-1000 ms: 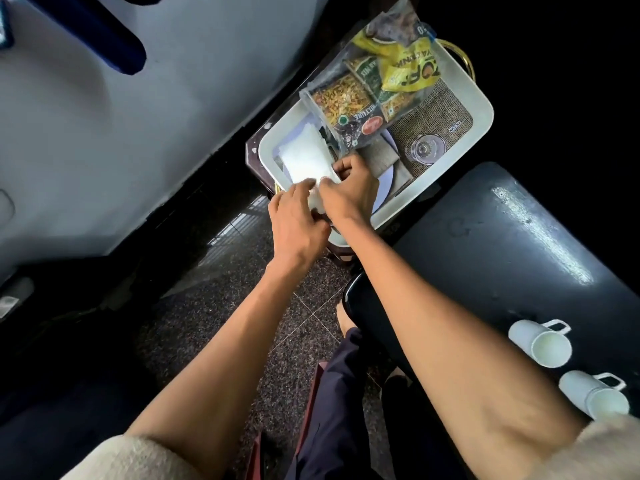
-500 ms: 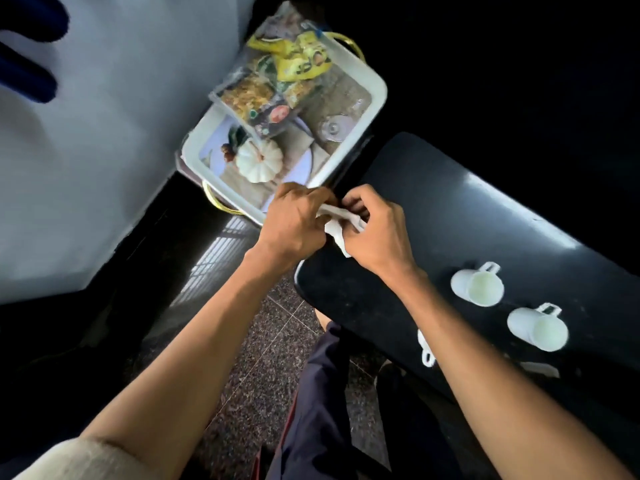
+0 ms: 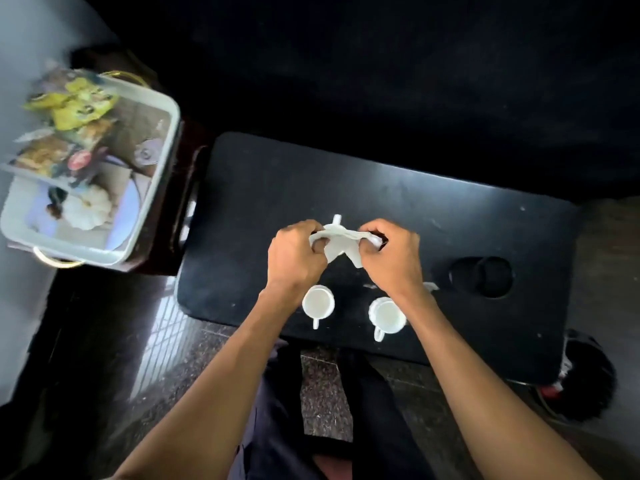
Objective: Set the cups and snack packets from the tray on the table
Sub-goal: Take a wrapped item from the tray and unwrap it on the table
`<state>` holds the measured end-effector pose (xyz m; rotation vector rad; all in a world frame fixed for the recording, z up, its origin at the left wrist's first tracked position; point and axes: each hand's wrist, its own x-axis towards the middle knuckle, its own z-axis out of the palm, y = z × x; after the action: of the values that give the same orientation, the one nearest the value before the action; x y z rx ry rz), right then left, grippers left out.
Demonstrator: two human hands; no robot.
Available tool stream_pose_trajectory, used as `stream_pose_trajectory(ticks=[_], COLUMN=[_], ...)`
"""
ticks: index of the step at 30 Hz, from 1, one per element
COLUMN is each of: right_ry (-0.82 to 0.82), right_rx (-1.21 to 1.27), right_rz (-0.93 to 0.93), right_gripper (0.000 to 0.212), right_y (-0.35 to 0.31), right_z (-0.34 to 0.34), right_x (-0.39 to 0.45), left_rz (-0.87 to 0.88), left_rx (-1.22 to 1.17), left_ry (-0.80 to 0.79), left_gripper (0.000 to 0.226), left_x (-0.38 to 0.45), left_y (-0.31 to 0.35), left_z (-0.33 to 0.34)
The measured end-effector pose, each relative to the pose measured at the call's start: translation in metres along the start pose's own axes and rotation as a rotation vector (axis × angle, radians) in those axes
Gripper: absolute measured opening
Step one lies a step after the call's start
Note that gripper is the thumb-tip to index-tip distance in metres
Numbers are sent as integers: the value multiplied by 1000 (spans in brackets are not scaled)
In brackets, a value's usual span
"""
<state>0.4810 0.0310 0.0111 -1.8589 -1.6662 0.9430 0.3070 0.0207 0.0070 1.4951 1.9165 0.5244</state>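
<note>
My left hand and my right hand together grip a crumpled white napkin above the middle of the black table. A small white handle sticks out just behind the napkin; what it belongs to is hidden. Two white cups stand upright on the table's near edge, one under my left wrist and one under my right wrist. The white tray sits to the left of the table and holds yellow snack packets, blurred.
The tray rests on a dark stand with gold handles. A round recess is sunk into the table's right part. A white scrap lies by my right wrist. My legs and a speckled floor are below.
Both hands carried the napkin from the tray's edge rightward to above the table's middle. The view swung right, so the tray now sits far left and the cups lie under my wrists.
</note>
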Motion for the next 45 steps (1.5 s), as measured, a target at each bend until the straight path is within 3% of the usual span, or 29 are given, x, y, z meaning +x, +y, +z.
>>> stream_pose_trajectory(ticks=[4,12,22,28,31,37,42,45], right_ry=[66,397,667,637,593,526,493,451], right_rx=[-129,-68,-4,33,-15,-77,-86,-90], right_rz=[-3,272,473,522,471,503,590,614], right_gripper=[19,17,14,13,13,16,13,18], right_y=[41,116,156,167,171,177,178,176], right_z=[-47,-121,-152,-146,-143,-138,-134,-129], right_x=[-16,-45,-69,-72,-75,-72,-59,-56], left_rz=[97,218,280,279,270,309,303,312], left_rx=[17,64,11,57,80,37,33,39], left_ry=[-91,-242,-382,-442,-429,-441,-577,-618], left_gripper=[5,16,14,25,15,19,56,65], left_x=[-7,-16,-34,-41,-41,-33,-25,-23], left_y=[49,135,203,202,193,182,181,179], left_z=[50,127,200,214,216,220,229,230])
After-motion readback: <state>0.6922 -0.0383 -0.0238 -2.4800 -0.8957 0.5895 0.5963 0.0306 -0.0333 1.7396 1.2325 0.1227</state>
